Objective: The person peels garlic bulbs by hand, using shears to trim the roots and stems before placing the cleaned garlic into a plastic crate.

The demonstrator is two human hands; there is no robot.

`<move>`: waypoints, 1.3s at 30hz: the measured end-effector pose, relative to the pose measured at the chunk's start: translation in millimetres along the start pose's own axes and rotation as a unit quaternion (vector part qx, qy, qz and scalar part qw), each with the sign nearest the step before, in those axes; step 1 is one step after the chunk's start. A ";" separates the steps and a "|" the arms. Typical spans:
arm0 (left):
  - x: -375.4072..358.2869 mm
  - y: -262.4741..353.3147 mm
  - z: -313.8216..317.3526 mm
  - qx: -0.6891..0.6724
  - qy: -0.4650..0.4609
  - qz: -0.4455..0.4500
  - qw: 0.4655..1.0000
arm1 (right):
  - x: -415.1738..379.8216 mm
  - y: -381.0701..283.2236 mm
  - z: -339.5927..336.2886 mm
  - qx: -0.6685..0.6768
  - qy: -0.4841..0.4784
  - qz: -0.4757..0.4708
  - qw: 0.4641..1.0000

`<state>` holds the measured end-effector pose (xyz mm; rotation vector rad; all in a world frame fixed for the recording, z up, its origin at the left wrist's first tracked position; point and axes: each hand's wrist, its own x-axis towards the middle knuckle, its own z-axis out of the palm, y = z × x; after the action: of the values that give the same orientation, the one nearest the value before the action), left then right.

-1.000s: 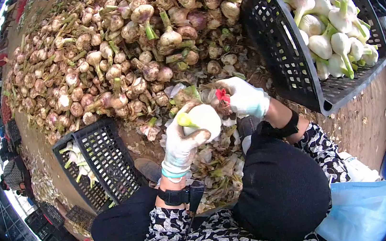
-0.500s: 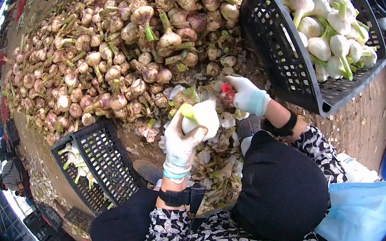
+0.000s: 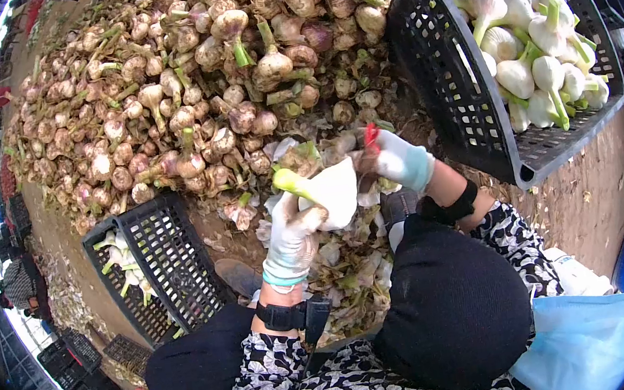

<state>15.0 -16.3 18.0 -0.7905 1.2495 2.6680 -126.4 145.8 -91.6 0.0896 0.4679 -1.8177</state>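
Note:
My left hand [image 3: 291, 236], in a white glove, is closed around a large white garlic bulb [image 3: 337, 194]. The bulb's pale green cut stem [image 3: 291, 183] points up and to the left. Just right of the bulb is my gloved right hand [image 3: 395, 160], its fingers curled round a small red-handled tool [image 3: 371, 138]. The working end of that tool cannot be made out. Loose garlic skins [image 3: 353, 272] lie on the ground below both hands.
A big heap of unpeeled garlic [image 3: 183, 94] spreads ahead and left. At right stands a black crate [image 3: 451, 92] with cleaned white bulbs [image 3: 536, 50]. A smaller black crate [image 3: 178, 250] at left holds thin white-green pieces [image 3: 124, 265]. My knees flank the skins.
My right hand has turned and drawn in close to the bulb, with the red handle now tilted upward. The left hand has tipped the bulb slightly, holding it a little lower.

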 end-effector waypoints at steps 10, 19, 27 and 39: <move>11.5 -19.1 -1.4 0.005 0.236 -0.007 0.972 | -11.4 6.2 93.5 -0.732 0.039 -0.273 0.623; 24.9 -2.5 -9.1 -0.147 0.158 0.006 0.976 | -12.6 4.8 109.9 -0.687 -0.037 -0.320 0.652; 22.7 16.0 -10.2 -0.205 0.135 -0.009 0.969 | -0.4 -18.3 78.9 -0.477 0.261 -0.309 0.780; 19.3 -0.3 -34.5 -0.305 0.146 -0.113 0.934 | 3.2 1.1 90.9 -0.704 -0.062 -0.299 0.641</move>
<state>12.7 -44.2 -9.9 -1.3460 0.2913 2.8176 -110.2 110.0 -9.6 -1.4075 1.8417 -1.5169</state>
